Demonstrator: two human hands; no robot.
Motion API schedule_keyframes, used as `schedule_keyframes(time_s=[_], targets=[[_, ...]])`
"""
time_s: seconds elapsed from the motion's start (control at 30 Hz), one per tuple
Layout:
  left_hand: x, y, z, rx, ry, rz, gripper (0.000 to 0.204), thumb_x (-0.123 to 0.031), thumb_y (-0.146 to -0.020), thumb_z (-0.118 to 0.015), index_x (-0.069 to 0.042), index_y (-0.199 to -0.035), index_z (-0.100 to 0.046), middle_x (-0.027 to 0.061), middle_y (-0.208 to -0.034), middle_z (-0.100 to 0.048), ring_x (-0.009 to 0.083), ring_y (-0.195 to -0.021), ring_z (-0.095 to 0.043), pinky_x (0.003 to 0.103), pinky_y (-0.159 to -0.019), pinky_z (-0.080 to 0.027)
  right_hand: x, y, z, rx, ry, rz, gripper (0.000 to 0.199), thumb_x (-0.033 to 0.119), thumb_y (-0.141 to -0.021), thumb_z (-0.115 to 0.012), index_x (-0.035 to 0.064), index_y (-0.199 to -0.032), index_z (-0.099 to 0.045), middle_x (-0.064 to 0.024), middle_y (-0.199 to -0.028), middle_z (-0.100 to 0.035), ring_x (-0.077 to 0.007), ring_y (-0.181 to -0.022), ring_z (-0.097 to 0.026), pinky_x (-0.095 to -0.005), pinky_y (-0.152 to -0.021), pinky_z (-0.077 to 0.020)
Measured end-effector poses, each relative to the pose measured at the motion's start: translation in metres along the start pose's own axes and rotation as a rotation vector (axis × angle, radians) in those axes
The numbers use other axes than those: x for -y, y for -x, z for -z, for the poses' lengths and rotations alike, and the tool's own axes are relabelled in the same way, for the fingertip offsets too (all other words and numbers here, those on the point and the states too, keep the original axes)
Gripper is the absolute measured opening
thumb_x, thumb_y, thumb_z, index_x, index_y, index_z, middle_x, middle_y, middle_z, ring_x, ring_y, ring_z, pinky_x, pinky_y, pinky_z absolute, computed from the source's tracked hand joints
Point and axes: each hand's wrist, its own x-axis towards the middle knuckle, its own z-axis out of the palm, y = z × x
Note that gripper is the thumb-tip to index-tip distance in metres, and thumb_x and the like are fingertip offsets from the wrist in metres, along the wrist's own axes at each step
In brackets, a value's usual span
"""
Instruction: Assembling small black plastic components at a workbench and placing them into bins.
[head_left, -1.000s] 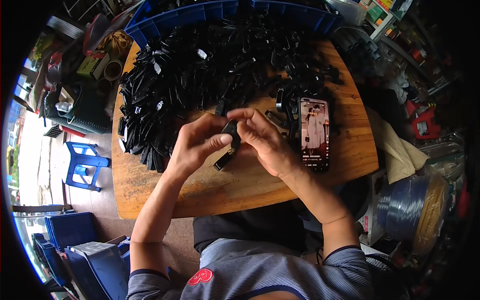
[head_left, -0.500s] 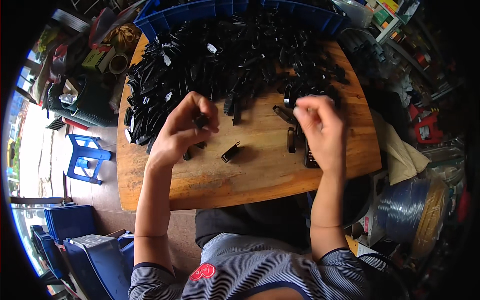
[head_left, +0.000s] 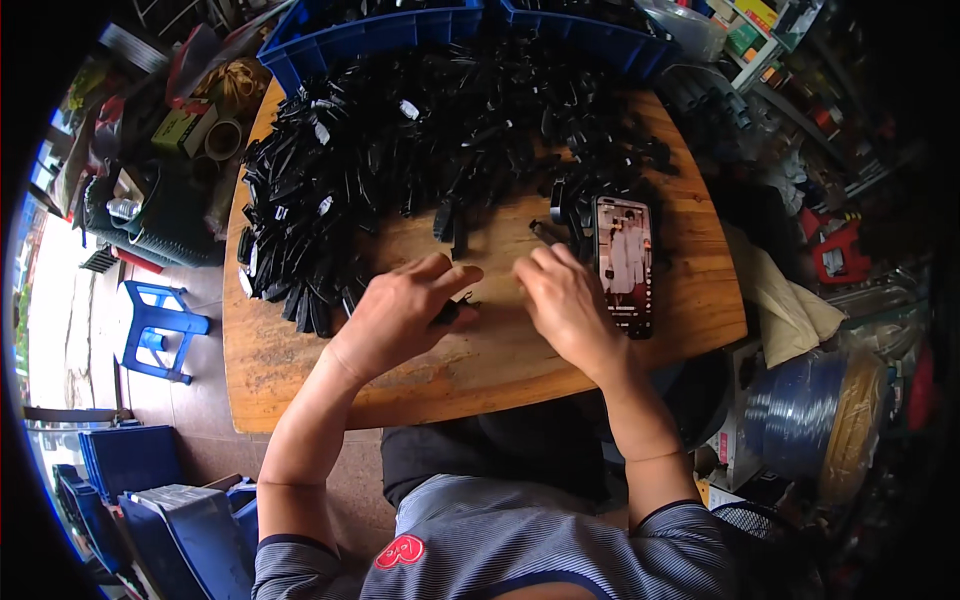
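My left hand (head_left: 400,305) is over the middle of the wooden table, its fingers and thumb curled round a small black plastic part (head_left: 447,313) that shows only in part. A thin wiry end sticks out near the fingertips. Just to the right, my right hand (head_left: 565,300) points toward the left one with fingers bent and drawn together; what they hold, if anything, is hidden. A gap separates the two hands. Beyond them a black strip-like part (head_left: 446,222) lies at the edge of a big heap of black plastic parts (head_left: 400,140).
Right of my right hand lies a phone (head_left: 624,262) with its screen lit. Black parts (head_left: 570,205) sit beside it. Two blue crates (head_left: 380,32) stand at the table's far edge. A blue stool (head_left: 160,330) is on the floor to the left; a cloth (head_left: 790,295) hangs at right.
Both hands have come down and closer together, the right moving left off the phone, which now shows lit. The loose part that lay mid-table is now hidden or in my left hand.
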Motion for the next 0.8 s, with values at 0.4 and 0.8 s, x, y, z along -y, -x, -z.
schedule_keyframes(time_s=[0.4, 0.8], targets=[[0.012, -0.004, -0.004, 0.087, -0.007, -0.116, 0.039, 0.002, -0.066, -0.066, -0.013, -0.102, -0.064, 0.0074, -0.115, -0.057, 0.0247, -0.094, -0.056, 0.032, -0.079, -0.047, 0.006, -0.019, -0.007, -0.084, -0.674, -0.150, 0.018, 0.001, -0.082, -0.056, 0.0022, -0.100, -0.058, -0.0048, -0.086, -0.059, -0.0097, -0.072, -0.055, -0.0254, -0.062, -0.0446], [0.013, -0.004, -0.010, -0.148, 0.613, 0.188, 0.030, -0.003, -0.073, -0.069, -0.001, -0.102, -0.060, 0.0079, -0.088, -0.063, 0.0135, -0.077, -0.059, 0.026, -0.067, -0.047, 0.002, -0.015, -0.012, 0.083, -1.777, -0.363, 0.022, 0.016, -0.084, -0.064, 0.0047, -0.100, -0.054, -0.0037, -0.082, -0.060, -0.0122, -0.066, -0.058, -0.0251, -0.062, -0.0491]])
